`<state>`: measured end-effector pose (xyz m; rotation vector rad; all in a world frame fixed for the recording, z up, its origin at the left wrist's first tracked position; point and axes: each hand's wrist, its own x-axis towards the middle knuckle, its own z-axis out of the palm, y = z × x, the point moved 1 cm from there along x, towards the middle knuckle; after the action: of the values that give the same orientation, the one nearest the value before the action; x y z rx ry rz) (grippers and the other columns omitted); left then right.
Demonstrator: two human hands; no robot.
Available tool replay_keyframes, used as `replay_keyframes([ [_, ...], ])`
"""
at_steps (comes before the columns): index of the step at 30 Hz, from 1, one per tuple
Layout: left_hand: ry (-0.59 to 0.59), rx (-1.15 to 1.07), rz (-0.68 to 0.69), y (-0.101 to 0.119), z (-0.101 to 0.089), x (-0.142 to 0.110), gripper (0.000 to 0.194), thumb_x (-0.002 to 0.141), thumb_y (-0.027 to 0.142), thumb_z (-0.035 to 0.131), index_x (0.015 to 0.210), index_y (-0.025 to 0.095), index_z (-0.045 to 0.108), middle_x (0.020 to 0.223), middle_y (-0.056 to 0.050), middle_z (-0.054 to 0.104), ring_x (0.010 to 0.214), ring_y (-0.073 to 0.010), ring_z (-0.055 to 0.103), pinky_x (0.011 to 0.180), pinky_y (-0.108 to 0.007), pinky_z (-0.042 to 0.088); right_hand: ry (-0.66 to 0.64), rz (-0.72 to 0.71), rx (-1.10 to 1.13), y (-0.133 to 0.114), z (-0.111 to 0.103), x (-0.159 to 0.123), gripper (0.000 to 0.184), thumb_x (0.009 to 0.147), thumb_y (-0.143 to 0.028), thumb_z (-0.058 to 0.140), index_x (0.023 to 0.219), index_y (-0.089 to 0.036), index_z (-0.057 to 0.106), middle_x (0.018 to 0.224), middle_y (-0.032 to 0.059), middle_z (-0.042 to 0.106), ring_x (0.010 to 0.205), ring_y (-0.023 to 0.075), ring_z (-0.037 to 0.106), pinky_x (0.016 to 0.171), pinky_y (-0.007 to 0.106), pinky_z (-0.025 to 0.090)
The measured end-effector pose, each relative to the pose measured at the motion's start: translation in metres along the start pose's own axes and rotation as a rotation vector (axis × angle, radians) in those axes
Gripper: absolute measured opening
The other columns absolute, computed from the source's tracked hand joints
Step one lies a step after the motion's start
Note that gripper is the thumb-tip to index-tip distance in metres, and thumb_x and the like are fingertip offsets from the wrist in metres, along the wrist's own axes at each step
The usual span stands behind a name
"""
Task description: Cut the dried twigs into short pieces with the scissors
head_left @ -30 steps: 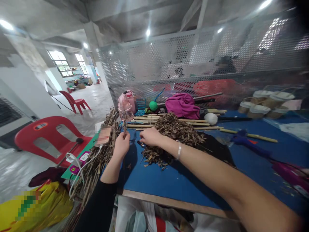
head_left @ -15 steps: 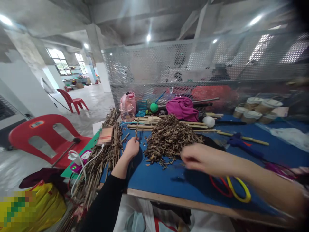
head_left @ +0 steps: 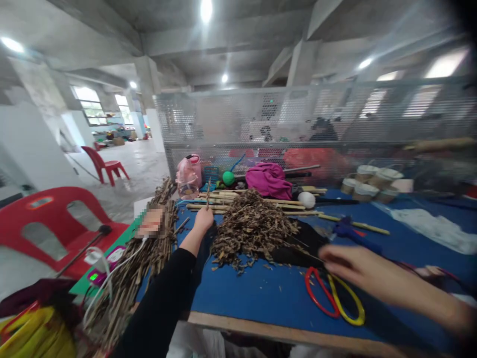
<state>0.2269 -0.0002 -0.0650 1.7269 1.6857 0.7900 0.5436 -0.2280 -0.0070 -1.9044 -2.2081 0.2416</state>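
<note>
My left hand [head_left: 203,221] is closed around a short dried plant stem [head_left: 209,193], which stands upright from the fist. To its right lies a loose heap of dried brown plant pieces [head_left: 253,228] on the blue table. My right hand [head_left: 345,261] is at the right of the heap, slightly smeared by motion. Its fingers are pinched together on what looks like a thin dried stem [head_left: 307,252] pointing left. Just below that hand rest a red loop [head_left: 322,293] and a yellow loop [head_left: 348,301], like scissor handles; any blades are hidden.
A long bundle of dried stems [head_left: 149,263] runs along the table's left edge. Pale sticks [head_left: 212,201], a magenta cloth [head_left: 269,181] and a green ball [head_left: 228,178] lie behind the heap. Several lidded cups [head_left: 367,189] stand at the back right. A red chair [head_left: 70,223] is on the left.
My right hand has moved right, away from the heap, and a thin stem now shows at its fingers. My left hand still holds its stem upright. The view has tilted and shifted slightly.
</note>
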Motion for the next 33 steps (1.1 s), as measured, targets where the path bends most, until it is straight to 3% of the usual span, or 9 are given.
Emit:
replay_keyframes([
  [3, -0.051, 0.099, 0.044, 0.002, 0.008, 0.024, 0.025, 0.083, 0.021, 0.039, 0.082, 0.011, 0.062, 0.093, -0.016, 0.067, 0.092, -0.0228, 0.061, 0.076, -0.027, 0.043, 0.086, 0.064, -0.183, 0.016, -0.008, 0.082, 0.032, 0.084, -0.018, 0.038, 0.11, -0.019, 0.058, 0.106, 0.011, 0.063, 0.094, 0.022, 0.06, 0.08, 0.029, 0.044],
  [6, -0.074, 0.174, 0.072, 0.006, 0.018, 0.044, 0.026, 0.083, 0.024, 0.041, 0.079, 0.011, 0.063, 0.096, -0.018, 0.066, 0.098, -0.0252, 0.059, 0.081, -0.029, 0.041, 0.038, 0.118, -0.306, 0.036, 0.002, 0.152, 0.042, 0.079, -0.008, 0.041, 0.12, -0.015, 0.051, 0.114, 0.0155, 0.057, 0.101, 0.0216, 0.057, 0.083, 0.027, 0.04],
  [9, -0.093, 0.209, 0.088, 0.008, 0.025, 0.063, 0.028, 0.083, 0.025, 0.039, 0.075, 0.012, 0.063, 0.091, -0.017, 0.067, 0.093, -0.0253, 0.06, 0.079, -0.03, 0.041, -0.052, 0.107, -0.345, 0.052, 0.02, 0.197, 0.047, 0.073, -0.007, 0.05, 0.12, -0.018, 0.051, 0.111, 0.0148, 0.056, 0.091, 0.0221, 0.061, 0.075, 0.028, 0.042],
  [13, -0.121, 0.213, 0.092, 0.003, 0.033, 0.089, 0.028, 0.082, 0.021, 0.039, 0.07, 0.013, 0.063, 0.079, -0.012, 0.068, 0.081, -0.0208, 0.062, 0.072, -0.026, 0.042, -0.127, 0.047, -0.383, 0.071, 0.032, 0.231, 0.047, 0.07, -0.013, 0.06, 0.116, -0.019, 0.053, 0.108, 0.0152, 0.056, 0.09, 0.0255, 0.061, 0.074, 0.031, 0.042],
  [18, -0.134, 0.214, 0.071, -0.001, 0.045, 0.117, 0.029, 0.083, 0.023, 0.038, 0.072, 0.013, 0.064, 0.073, -0.009, 0.067, 0.072, -0.0185, 0.061, 0.063, -0.025, 0.042, -0.149, 0.005, -0.391, 0.088, 0.033, 0.259, 0.044, 0.071, -0.017, 0.06, 0.115, -0.02, 0.053, 0.106, 0.0147, 0.058, 0.094, 0.0272, 0.06, 0.076, 0.033, 0.041],
  [22, -0.146, 0.238, 0.086, 0.004, 0.048, 0.124, 0.031, 0.084, 0.022, 0.036, 0.074, 0.012, 0.064, 0.078, -0.011, 0.067, 0.074, -0.0191, 0.061, 0.063, -0.025, 0.042, -0.147, 0.005, -0.389, 0.09, 0.032, 0.263, 0.045, 0.07, -0.018, 0.062, 0.113, -0.019, 0.054, 0.106, 0.0146, 0.06, 0.098, 0.0258, 0.059, 0.078, 0.03, 0.041],
  [29, -0.18, 0.351, 0.099, 0.02, 0.035, 0.099, 0.028, 0.088, 0.023, 0.039, 0.083, 0.011, 0.064, 0.086, -0.011, 0.066, 0.084, -0.0184, 0.062, 0.072, -0.026, 0.046, -0.122, 0.054, -0.378, 0.071, 0.027, 0.241, 0.038, 0.077, -0.011, 0.048, 0.115, -0.014, 0.053, 0.107, 0.0175, 0.06, 0.092, 0.0254, 0.062, 0.073, 0.031, 0.043],
  [33, -0.194, 0.459, 0.104, 0.028, 0.019, 0.078, 0.027, 0.087, 0.033, 0.048, 0.102, 0.012, 0.057, 0.1, -0.007, 0.061, 0.087, -0.0163, 0.059, 0.077, -0.035, 0.049, -0.093, 0.097, -0.36, 0.055, 0.009, 0.224, 0.039, 0.079, -0.012, 0.048, 0.117, -0.015, 0.052, 0.11, 0.017, 0.06, 0.097, 0.0241, 0.06, 0.075, 0.029, 0.042],
])
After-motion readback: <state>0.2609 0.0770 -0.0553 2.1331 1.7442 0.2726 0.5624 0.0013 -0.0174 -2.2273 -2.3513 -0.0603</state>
